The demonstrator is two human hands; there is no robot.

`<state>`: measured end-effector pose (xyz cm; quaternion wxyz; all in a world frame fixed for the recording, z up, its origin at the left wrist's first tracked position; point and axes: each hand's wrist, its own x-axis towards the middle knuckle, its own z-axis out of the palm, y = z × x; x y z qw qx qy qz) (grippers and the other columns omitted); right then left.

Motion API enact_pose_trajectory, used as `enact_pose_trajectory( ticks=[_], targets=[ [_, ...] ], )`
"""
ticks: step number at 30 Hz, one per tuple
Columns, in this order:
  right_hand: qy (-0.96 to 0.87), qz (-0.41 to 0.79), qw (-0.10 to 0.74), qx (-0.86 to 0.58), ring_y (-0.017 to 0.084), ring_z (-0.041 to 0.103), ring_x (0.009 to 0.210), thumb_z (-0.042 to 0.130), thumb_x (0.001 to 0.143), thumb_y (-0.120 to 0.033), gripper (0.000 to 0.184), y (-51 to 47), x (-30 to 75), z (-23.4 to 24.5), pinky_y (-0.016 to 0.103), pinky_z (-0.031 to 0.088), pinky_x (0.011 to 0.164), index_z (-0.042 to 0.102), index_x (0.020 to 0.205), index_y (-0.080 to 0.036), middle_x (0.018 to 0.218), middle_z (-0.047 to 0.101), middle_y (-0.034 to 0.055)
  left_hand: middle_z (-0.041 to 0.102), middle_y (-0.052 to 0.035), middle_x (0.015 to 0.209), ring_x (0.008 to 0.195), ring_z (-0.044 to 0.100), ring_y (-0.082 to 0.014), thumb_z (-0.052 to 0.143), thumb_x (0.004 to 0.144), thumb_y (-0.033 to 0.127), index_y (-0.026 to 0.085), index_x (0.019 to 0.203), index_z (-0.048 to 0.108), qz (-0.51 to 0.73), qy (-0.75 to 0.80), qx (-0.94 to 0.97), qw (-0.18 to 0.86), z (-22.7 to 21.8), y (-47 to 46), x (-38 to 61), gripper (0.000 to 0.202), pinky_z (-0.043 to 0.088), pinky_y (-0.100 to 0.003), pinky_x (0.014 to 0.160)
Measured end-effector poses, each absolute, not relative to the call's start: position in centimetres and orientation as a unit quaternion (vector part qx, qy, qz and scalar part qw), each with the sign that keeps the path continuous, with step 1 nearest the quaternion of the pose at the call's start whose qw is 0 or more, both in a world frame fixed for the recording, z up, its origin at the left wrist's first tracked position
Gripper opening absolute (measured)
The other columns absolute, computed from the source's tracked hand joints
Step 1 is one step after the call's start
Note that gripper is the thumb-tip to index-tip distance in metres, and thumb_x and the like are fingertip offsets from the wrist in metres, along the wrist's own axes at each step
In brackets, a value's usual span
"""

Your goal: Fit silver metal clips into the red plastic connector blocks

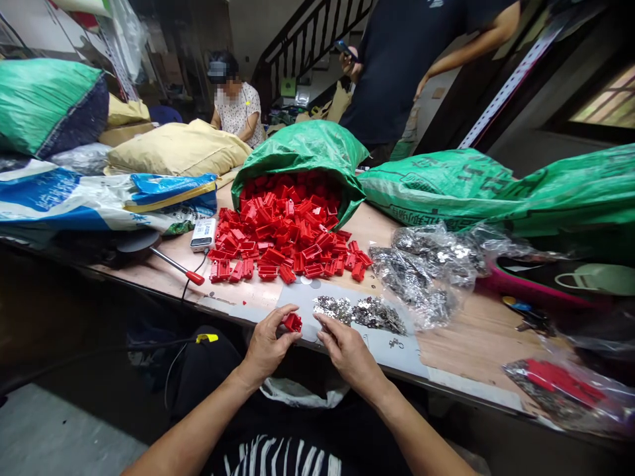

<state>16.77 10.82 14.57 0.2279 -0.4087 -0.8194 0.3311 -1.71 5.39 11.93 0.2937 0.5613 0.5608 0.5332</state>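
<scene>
My left hand [268, 344] pinches a small red plastic part [292, 322] at the near edge of the wooden table [476, 340]. Close beside it, my right hand [344, 350] has its fingers pinched together, and what they hold is too small to make out. Just beyond my right hand lies a heap of small silver metal clips [360, 312] on a grey sheet [297, 297]. A big pile of the same red parts [285, 235] spills from an open green sack [305, 149] further back.
A clear bag of metal clips [429, 264] lies right of the pile. A red-handled tool [173, 264] and a white device [203, 235] lie at left. Full sacks crowd both sides. One person sits behind the table and another stands holding a phone.
</scene>
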Motion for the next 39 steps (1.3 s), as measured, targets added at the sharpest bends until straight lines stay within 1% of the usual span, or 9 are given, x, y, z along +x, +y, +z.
enact_pose_trajectory(
  ticks=[3, 6, 10, 15, 25, 29, 34, 39],
  targets=[
    [-0.825, 0.310, 0.211, -0.422, 0.020, 0.065, 0.082, 0.048, 0.089, -0.021, 0.027, 10.7, 16.5, 14.3, 0.033, 0.049, 0.077, 0.057, 0.114, -0.022, 0.088, 0.069, 0.0045, 0.068, -0.0055, 0.102, 0.092, 0.063, -0.0192, 0.069, 0.073, 0.013, 0.022, 0.114, 0.061, 0.489, 0.565, 0.606, 0.273, 11.7, 6.1, -2.3, 0.042, 0.049, -0.033, 0.086],
    [-0.850, 0.268, 0.227, -0.393, 0.019, 0.063, 0.085, 0.051, 0.088, -0.019, 0.020, 10.8, 16.3, 14.5, 0.030, 0.048, 0.077, 0.063, 0.103, -0.022, 0.092, 0.066, 0.0052, 0.069, -0.0052, 0.104, 0.097, 0.063, -0.0198, 0.070, 0.072, 0.014, 0.022, 0.108, 0.064, 0.461, 0.556, 0.631, 0.282, 12.0, 6.6, -2.6, 0.037, 0.047, -0.032, 0.089],
    [-0.867, 0.248, 0.205, -0.380, 0.017, 0.061, 0.078, 0.056, 0.086, -0.018, 0.021, 11.2, 16.3, 14.7, 0.029, 0.047, 0.072, 0.065, 0.104, -0.023, 0.086, 0.064, 0.0046, 0.071, -0.0029, 0.100, 0.092, 0.065, -0.0187, 0.071, 0.072, 0.017, 0.023, 0.108, 0.065, 0.446, 0.551, 0.637, 0.303, 12.5, 6.8, -2.9, 0.037, 0.048, -0.029, 0.085],
    [-0.867, 0.276, 0.195, -0.366, 0.016, 0.061, 0.079, 0.057, 0.084, -0.016, 0.015, 11.6, 16.1, 14.4, 0.027, 0.046, 0.073, 0.067, 0.094, -0.022, 0.086, 0.067, 0.0023, 0.070, -0.0028, 0.098, 0.089, 0.064, -0.0184, 0.070, 0.073, 0.019, 0.022, 0.110, 0.065, 0.432, 0.548, 0.635, 0.333, 12.6, 7.0, -3.3, 0.038, 0.047, -0.028, 0.083],
    [-0.866, 0.284, 0.206, -0.357, 0.016, 0.062, 0.081, 0.057, 0.084, -0.015, 0.013, 11.7, 16.1, 14.1, 0.027, 0.047, 0.075, 0.066, 0.092, -0.021, 0.086, 0.067, 0.0027, 0.069, -0.0018, 0.094, 0.086, 0.063, -0.0171, 0.071, 0.073, 0.021, 0.022, 0.108, 0.066, 0.434, 0.525, 0.645, 0.347, 12.1, 7.2, -3.7, 0.035, 0.047, -0.027, 0.081],
    [-0.873, 0.263, 0.199, -0.359, 0.016, 0.061, 0.083, 0.055, 0.087, -0.015, 0.013, 11.4, 16.0, 14.0, 0.027, 0.047, 0.076, 0.065, 0.091, -0.021, 0.088, 0.065, 0.0032, 0.069, -0.0016, 0.092, 0.084, 0.063, -0.0166, 0.072, 0.072, 0.021, 0.021, 0.105, 0.067, 0.434, 0.525, 0.640, 0.355, 12.2, 7.3, -3.7, 0.034, 0.047, -0.026, 0.079],
    [-0.883, 0.215, 0.162, -0.384, 0.016, 0.061, 0.079, 0.052, 0.088, -0.012, 0.015, 10.3, 15.3, 14.4, 0.025, 0.047, 0.073, 0.064, 0.089, -0.021, 0.086, 0.062, 0.0036, 0.071, -0.0022, 0.088, 0.081, 0.063, -0.0169, 0.074, 0.069, 0.019, 0.019, 0.101, 0.068, 0.430, 0.534, 0.630, 0.365, 12.3, 7.3, -3.6, 0.032, 0.047, -0.026, 0.078],
    [-0.873, 0.185, 0.149, -0.426, 0.016, 0.060, 0.076, 0.050, 0.088, -0.012, 0.014, 9.6, 14.2, 14.6, 0.026, 0.046, 0.070, 0.062, 0.087, -0.020, 0.084, 0.060, 0.0037, 0.070, -0.0023, 0.085, 0.078, 0.062, -0.0167, 0.073, 0.071, 0.020, 0.018, 0.097, 0.068, 0.433, 0.538, 0.623, 0.368, 12.2, 7.2, -3.3, 0.027, 0.046, -0.026, 0.075]
  ],
)
